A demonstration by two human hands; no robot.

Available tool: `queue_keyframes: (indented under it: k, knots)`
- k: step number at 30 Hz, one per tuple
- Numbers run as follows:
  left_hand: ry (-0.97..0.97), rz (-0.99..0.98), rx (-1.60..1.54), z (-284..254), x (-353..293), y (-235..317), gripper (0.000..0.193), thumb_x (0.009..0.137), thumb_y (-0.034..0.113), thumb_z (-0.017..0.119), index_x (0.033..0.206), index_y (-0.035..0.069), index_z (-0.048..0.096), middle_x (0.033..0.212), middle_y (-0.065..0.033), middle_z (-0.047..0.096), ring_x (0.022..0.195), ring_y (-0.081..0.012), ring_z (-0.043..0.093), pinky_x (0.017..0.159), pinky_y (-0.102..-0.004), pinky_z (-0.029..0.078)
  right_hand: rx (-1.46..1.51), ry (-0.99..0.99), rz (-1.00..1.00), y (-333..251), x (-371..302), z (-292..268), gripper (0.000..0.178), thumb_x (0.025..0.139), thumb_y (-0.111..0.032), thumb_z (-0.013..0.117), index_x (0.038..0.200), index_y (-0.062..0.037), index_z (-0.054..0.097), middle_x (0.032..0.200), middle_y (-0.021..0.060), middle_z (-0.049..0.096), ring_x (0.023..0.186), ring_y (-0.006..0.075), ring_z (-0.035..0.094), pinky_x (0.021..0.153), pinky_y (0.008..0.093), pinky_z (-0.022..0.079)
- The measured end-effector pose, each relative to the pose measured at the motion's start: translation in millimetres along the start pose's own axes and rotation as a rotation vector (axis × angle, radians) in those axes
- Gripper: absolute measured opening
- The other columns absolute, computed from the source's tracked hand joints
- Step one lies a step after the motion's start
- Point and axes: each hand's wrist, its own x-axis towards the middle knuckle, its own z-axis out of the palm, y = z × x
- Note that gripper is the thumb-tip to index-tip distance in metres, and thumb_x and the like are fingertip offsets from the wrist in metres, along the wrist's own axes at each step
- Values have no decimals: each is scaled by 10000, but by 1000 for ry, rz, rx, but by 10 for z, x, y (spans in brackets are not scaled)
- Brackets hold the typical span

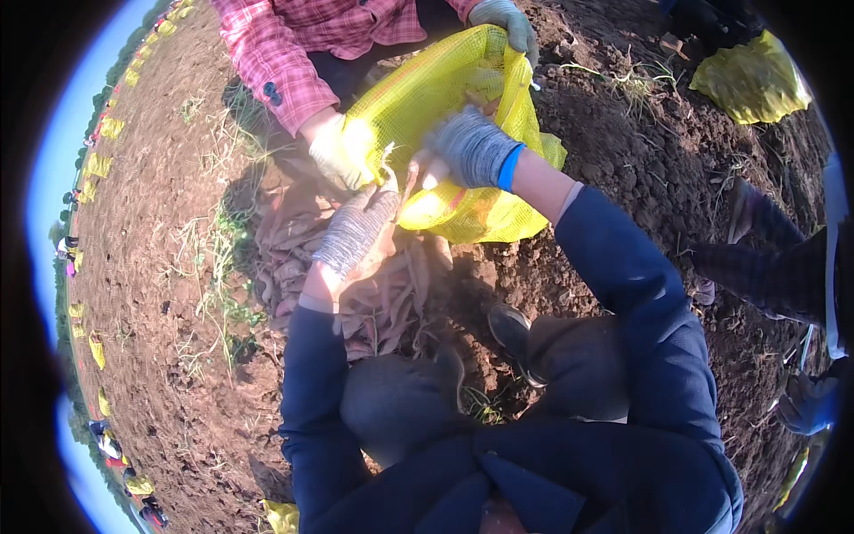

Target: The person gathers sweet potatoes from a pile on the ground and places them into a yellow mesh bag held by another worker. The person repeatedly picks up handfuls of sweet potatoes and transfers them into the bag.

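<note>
My left hand (pixel 356 227), in a grey knit glove, holds a long pale-pink root (pixel 402 191) at the mouth of a yellow mesh sack (pixel 463 214). In a grey glove with a blue cuff, my right hand (pixel 471 147) grips another root (pixel 425 169) at the sack's opening. A person in a red plaid shirt (pixel 285 49) holds the sack open, one gloved hand (pixel 336 153) at its left rim and the other gloved hand (pixel 507 20) at the top. A heap of pink roots (pixel 356 276) lies on the soil below my hands.
Dark tilled soil (pixel 623 151) lies all around. Another yellow sack (pixel 752 80) rests at the upper right. A second person's leg and boot (pixel 765 258) stand at the right. Filled yellow sacks (pixel 98 165) and distant workers line the field's left edge. My shoes (pixel 511 334) are planted by the heap.
</note>
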Motion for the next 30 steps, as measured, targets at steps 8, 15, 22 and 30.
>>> queue_keyframes:
  k: [8, 15, 22, 30]
  knots:
    - [291, 162, -160, 116, 182, -218, 256, 1044, 197, 511, 1212, 37, 620, 1017, -80, 613, 990, -182, 600, 904, -272, 496, -19, -5, 332, 341, -281, -285, 551, 836, -401, 729, 1284, -96, 629, 1236, 134, 653, 1142, 312, 612, 962, 494, 449]
    - [410, 84, -164, -196, 1256, -554, 420, 998, 310, 557, 1319, 43, 593, 1249, -191, 648, 1169, -377, 615, 1020, -422, 486, -42, -438, 103, -176, -543, -484, 427, 926, -460, 571, 993, -85, 763, 913, 126, 741, 912, 306, 698, 910, 471, 462]
    - [356, -172, -797, -1625, 862, 218, 482, 999, 293, 525, 1348, -39, 526, 1241, -209, 638, 1145, -329, 623, 996, -408, 482, -29, -461, 246, -149, -629, -293, 439, 966, -437, 500, 1093, -93, 741, 1066, 121, 743, 1042, 256, 681, 937, 472, 435]
    - [451, 50, -1163, -2504, -491, 746, 510, 1000, 324, 542, 1355, -42, 527, 1224, -194, 653, 1123, -303, 642, 983, -400, 495, -199, -514, 234, -142, -536, -99, 453, 975, -456, 481, 1190, -122, 698, 1065, 98, 747, 1004, 260, 696, 928, 493, 427]
